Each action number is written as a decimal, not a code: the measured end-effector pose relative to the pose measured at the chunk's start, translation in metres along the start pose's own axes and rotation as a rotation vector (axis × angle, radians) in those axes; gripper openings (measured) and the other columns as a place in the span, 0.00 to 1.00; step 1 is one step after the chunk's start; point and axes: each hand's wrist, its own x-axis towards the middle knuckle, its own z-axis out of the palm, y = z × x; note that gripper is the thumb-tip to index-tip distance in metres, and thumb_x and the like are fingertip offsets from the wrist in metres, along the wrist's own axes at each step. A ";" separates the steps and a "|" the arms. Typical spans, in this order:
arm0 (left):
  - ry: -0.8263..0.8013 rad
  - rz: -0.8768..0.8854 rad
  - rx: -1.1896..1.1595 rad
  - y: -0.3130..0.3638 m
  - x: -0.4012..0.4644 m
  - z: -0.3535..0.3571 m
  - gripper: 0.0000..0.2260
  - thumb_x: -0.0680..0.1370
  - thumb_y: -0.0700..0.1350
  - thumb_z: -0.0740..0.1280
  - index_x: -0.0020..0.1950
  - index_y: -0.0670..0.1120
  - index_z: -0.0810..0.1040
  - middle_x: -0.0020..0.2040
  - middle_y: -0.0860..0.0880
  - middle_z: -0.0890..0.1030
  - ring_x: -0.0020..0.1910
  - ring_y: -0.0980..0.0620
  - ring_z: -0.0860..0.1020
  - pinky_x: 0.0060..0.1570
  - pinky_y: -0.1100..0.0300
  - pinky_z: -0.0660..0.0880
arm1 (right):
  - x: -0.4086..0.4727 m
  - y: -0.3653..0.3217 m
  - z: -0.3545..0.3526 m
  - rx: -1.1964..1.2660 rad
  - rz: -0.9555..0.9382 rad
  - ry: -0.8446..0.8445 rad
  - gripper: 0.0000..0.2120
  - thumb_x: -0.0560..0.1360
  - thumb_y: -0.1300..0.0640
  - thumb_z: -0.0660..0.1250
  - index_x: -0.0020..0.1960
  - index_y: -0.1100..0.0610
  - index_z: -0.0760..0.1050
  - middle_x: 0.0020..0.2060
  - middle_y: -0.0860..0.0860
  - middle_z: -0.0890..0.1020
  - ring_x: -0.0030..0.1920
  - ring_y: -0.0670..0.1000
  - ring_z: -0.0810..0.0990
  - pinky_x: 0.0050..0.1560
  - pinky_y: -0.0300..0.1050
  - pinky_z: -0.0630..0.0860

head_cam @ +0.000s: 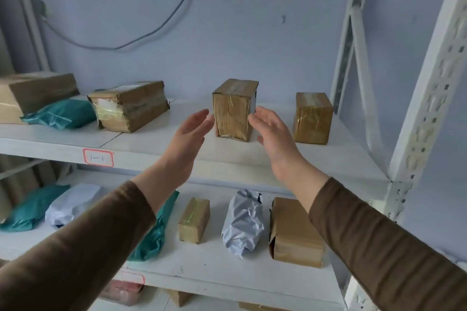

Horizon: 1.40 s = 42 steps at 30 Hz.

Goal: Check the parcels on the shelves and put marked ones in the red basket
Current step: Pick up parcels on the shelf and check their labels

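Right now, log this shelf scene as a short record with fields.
target: upright taped box on the top shelf
left hand: open, beside the box's left side, contact unclear
right hand: open, at the box's right side, contact unclear
top shelf neighbours: small box to the right, long box and teal bag to the left
lower shelf: brown boxes, teal and white bags
red basket: not in view
marks: none seen
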 end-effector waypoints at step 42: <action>-0.346 0.011 -0.351 -0.010 -0.121 -0.019 0.38 0.78 0.38 0.73 0.80 0.61 0.58 0.71 0.50 0.73 0.63 0.49 0.81 0.53 0.57 0.83 | -0.179 0.030 0.020 0.863 0.222 0.095 0.42 0.74 0.26 0.59 0.74 0.55 0.74 0.70 0.64 0.76 0.77 0.65 0.67 0.73 0.65 0.64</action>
